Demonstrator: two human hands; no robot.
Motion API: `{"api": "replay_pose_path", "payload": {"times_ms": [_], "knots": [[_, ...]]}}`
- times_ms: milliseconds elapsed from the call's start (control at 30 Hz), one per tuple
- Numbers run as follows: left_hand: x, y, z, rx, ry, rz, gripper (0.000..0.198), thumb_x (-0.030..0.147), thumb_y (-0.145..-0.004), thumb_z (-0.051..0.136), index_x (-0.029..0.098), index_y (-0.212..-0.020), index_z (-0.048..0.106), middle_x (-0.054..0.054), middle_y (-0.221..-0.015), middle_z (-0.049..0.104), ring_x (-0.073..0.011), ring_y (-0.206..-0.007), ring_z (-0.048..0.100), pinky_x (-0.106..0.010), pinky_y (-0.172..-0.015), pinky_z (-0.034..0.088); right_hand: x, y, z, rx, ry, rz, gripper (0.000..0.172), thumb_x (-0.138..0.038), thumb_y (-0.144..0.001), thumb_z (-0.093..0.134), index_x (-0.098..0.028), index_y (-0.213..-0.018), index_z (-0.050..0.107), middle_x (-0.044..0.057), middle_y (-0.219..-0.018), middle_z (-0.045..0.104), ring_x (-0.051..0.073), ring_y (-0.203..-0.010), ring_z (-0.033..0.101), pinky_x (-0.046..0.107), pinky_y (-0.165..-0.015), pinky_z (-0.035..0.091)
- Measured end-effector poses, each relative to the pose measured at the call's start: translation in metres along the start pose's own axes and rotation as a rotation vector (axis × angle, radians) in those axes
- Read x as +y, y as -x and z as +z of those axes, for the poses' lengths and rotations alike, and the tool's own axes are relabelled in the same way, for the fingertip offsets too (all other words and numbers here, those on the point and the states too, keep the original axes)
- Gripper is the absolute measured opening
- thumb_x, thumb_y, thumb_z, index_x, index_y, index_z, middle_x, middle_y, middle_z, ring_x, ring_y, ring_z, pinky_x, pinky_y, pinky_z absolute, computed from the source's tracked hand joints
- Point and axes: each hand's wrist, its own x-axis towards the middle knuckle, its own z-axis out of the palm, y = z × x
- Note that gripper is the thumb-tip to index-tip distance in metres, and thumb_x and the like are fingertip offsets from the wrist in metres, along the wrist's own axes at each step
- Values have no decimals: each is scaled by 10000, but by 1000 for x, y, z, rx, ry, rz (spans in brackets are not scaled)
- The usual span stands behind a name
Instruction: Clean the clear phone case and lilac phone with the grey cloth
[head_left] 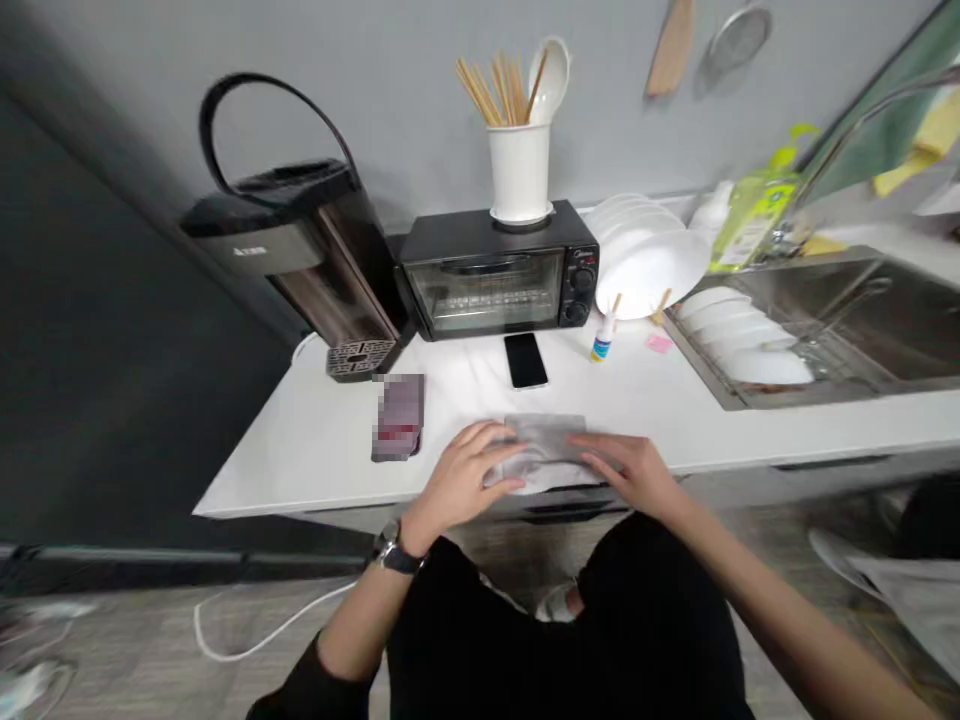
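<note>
A small grey cloth [551,440] lies at the front edge of the white counter, its near side slightly rumpled. My left hand [474,462], with a watch on its wrist, rests on the cloth's left end, fingers stretched out. On the right end lies my right hand [624,465], its fingers extended and flat. Just beyond the cloth is a black-screened phone [526,361]. Left of my left hand sits a purplish item [400,415], blurred by pixelation. A small bottle with a blue and yellow label [602,340] stands farther right.
Along the wall stand a tall water dispenser [300,250] and a toaster oven [495,285] carrying a white holder [520,175] of chopsticks. White plates [652,265] lean beside it. At right, bowls [739,335] sit in the sink [862,330], near a green soap bottle [754,215].
</note>
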Motion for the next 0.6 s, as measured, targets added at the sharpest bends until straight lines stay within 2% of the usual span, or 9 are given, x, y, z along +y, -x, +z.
{"api": "replay_pose_path", "payload": {"times_ms": [133,267,400,467,600], "knots": [[-10,-12,1,-64,-50,28,483,480,-1070,510,305,-1519,550,-69,-1557,574,-255,-1438,528,-483,-1235,404,4,-22,4,-120,131,43,368,-378,-1076,535,-242,-1388,675,90,-1418,701,281,-1329,657,494,-1147,525],[-19,-13,8,-177,-159,-32,602,544,-1071,467,314,-1623,390,-65,-1696,395,-277,-1567,381,-540,-1270,343,16,-31,5,-316,228,32,551,-422,-1057,560,-242,-1573,488,116,-1628,485,337,-1528,431,672,-1232,346],[-25,-18,11,-181,-199,-76,617,565,-1077,431,285,-1626,388,-76,-1710,355,-280,-1592,333,-541,-1295,292,25,-45,3,-294,260,62,488,-340,-1082,479,-216,-1552,521,128,-1623,490,328,-1548,396,659,-1249,315],[-27,-21,10,-184,-182,-59,636,574,-1079,418,274,-1638,365,-82,-1713,344,-267,-1596,324,-513,-1304,279,25,-50,3,-293,239,40,495,-378,-1085,484,-226,-1555,519,122,-1624,492,310,-1545,406,626,-1265,308],[-31,-23,8,-255,-141,-26,698,615,-1071,398,283,-1671,272,-84,-1738,270,-265,-1615,274,-516,-1307,259,27,-53,3,-380,183,27,604,-476,-1063,535,-245,-1611,431,127,-1661,431,309,-1555,388,631,-1268,288]]}}
